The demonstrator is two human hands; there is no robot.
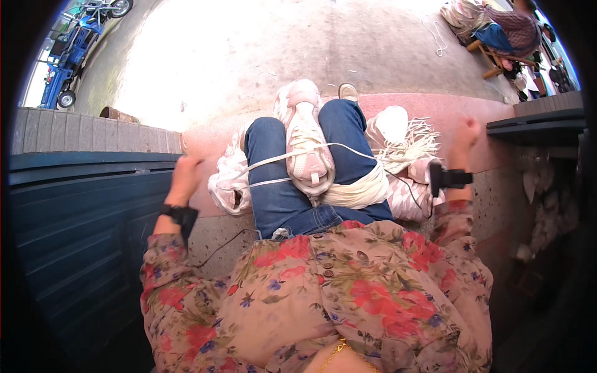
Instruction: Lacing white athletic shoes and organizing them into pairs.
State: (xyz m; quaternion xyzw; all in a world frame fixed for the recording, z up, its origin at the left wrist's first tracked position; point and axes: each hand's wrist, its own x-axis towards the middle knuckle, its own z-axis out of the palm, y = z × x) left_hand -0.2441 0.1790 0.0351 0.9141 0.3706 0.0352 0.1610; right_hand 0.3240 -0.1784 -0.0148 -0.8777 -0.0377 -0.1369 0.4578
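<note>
A pink and white sneaker rests between my knees, its toe pointing away from me. White laces trail from it across both thighs. My left hand is raised out to the left, fingers curled closed. Far out to the right is my right hand, slightly blurred and also closed. Whether either fist holds a lace end cannot be made out. On my right thigh lies a bundle of white laces. Another pale sneaker sits beside my left leg.
More pink and white sneakers and a heap of loose laces lie by my right leg. Blue slatted panels stand at left. Beyond are a blue three-wheeler and a seated person.
</note>
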